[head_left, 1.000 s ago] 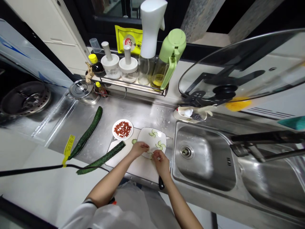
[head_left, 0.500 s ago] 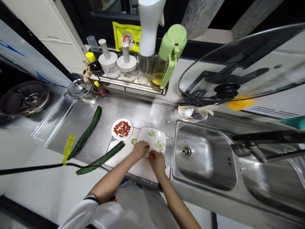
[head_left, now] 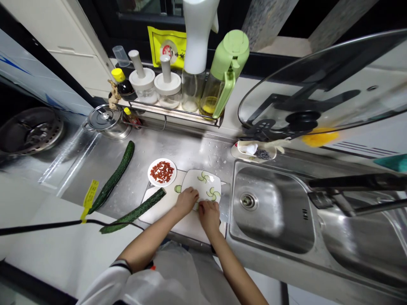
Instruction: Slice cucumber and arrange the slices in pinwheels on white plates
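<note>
A white squarish plate [head_left: 190, 180] lies on the pale cutting board [head_left: 154, 214], with cucumber slices [head_left: 213, 194] set out on it in curved, pinwheel-like groups. Over the plate's near side, my left hand [head_left: 187, 200] bends its fingers down in a pinch. My right hand [head_left: 209, 214] is close beside it, fingers curled and pressed together. Whatever the fingertips hold is too small or hidden to make out. Left of the plate sits a small pile of cucumber slices [head_left: 178, 189]. A broad knife blade [head_left: 225, 203] shows at the plate's right.
A cut cucumber [head_left: 136, 212] rests partly on the board, and a whole cucumber [head_left: 112, 176] lies farther left. Behind the board stands a small white dish [head_left: 149, 173] of red dried berries. The steel sink [head_left: 273, 207] is at the right; a condiment rack [head_left: 178, 113] runs along the back.
My fingers have shifted slightly over the plate's near side, and my right hand has turned a little more palm-down. The plate and cucumbers stay put; the whole view has shifted slightly.
</note>
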